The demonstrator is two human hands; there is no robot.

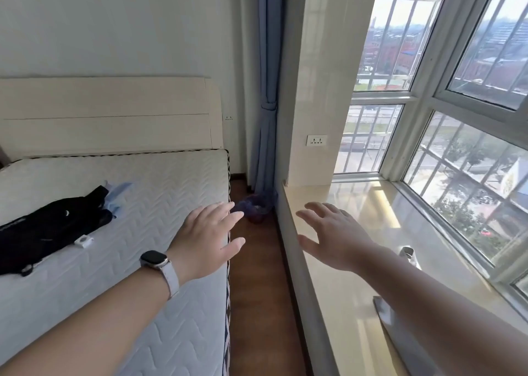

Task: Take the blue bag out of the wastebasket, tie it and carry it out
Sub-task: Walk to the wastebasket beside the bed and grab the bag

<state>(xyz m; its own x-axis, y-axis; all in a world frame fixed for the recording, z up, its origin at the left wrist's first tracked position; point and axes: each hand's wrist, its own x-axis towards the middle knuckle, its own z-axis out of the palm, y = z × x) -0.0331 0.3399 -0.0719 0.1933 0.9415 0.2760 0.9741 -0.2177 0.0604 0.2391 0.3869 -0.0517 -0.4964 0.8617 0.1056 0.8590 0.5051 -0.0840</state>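
A small wastebasket (pixel 256 218) stands on the dark wood floor in the far corner, between the bed and the window ledge, under the curtain. A blue bag (pixel 251 204) lines it, its rim folded over the top. My left hand (pixel 207 241), with a watch on the wrist, is stretched out over the mattress edge, fingers spread and empty. My right hand (pixel 333 237) hovers over the near edge of the window ledge, also spread and empty. Both hands are well short of the basket.
A bare white mattress (pixel 128 232) with a cream headboard fills the left; black clothing (pixel 48 227) and a small white item lie on it. A glossy stone window ledge (pixel 371 232) runs along the right. A narrow strip of floor (pixel 257 290) leads to the basket. A blue curtain (pixel 268 90) hangs in the corner.
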